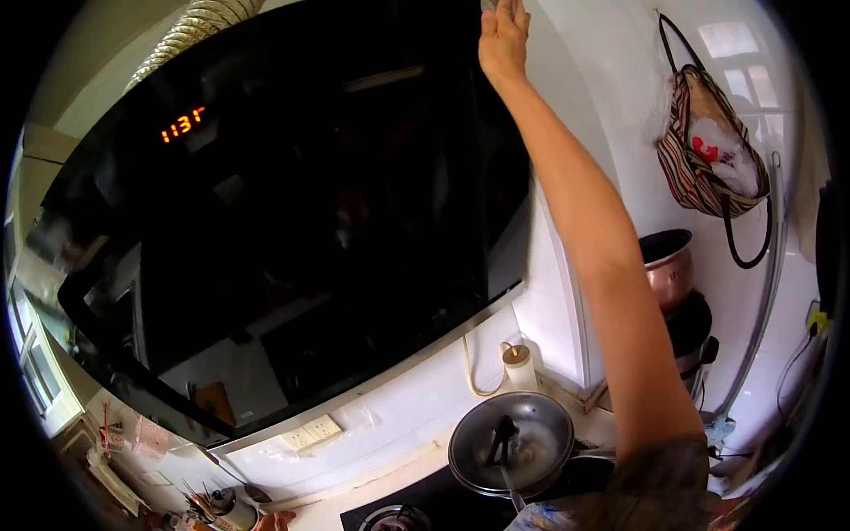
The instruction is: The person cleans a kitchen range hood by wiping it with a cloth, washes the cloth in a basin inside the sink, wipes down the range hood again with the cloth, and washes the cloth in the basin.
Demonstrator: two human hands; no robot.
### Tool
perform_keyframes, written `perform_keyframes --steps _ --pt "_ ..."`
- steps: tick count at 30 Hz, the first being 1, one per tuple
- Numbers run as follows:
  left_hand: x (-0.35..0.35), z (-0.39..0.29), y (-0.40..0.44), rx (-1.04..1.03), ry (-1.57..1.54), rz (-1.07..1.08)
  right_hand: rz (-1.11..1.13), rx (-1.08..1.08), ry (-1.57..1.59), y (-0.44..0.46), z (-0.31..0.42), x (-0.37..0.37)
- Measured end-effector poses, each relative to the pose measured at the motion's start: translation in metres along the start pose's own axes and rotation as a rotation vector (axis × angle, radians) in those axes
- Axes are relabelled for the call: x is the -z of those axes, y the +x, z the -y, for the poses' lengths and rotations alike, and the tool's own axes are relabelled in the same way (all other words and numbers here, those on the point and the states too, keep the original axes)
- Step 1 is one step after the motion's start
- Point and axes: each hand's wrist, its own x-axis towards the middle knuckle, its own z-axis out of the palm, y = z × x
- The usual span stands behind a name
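Note:
My right arm stretches up from the lower right past the edge of a black glass range hood (292, 221). At the top edge of the view is my right hand (505, 40), its fingers bent around something small and greyish that is cut off by the frame. Its kind cannot be made out. My left hand is not visible. Below the hood, a wok (469, 473) sits on the stove with cloudy liquid inside. A black-headed spatula (503, 438) leans in it, handle toward me.
A striped bag (695, 155) hangs on the right wall. A copper-coloured pot (670, 274) stands on stacked dark cookware behind my arm. A socket panel (312, 434), a lidded white container (519, 367), a burner (394, 520) and a utensil holder (235, 513) are lower down.

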Motion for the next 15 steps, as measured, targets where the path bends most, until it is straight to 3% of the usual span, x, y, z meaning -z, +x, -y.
perform_keyframes --steps 1,3,9,10,12,15 --pt "-0.002 -0.003 -0.001 -0.001 0.004 0.009 -0.153 0.037 -0.077 -0.022 0.004 -0.003" --pt "-0.010 -0.010 -0.001 -0.011 0.011 0.040 -0.002 0.034 0.113 -0.083 0.002 0.022" --pt "-0.048 -0.035 -0.012 -0.060 0.018 0.213 0.337 -0.434 0.031 -0.356 -0.004 0.104" --pt "-0.050 -0.035 -0.014 -0.060 0.017 0.223 0.373 -0.481 0.043 -0.365 -0.004 0.107" --pt "-0.048 -0.030 -0.017 -0.048 0.020 0.226 0.303 -0.367 -0.044 -0.329 -0.006 0.094" --pt "-0.041 -0.017 -0.015 -0.009 0.028 0.211 0.191 -0.143 -0.059 -0.185 -0.005 0.064"
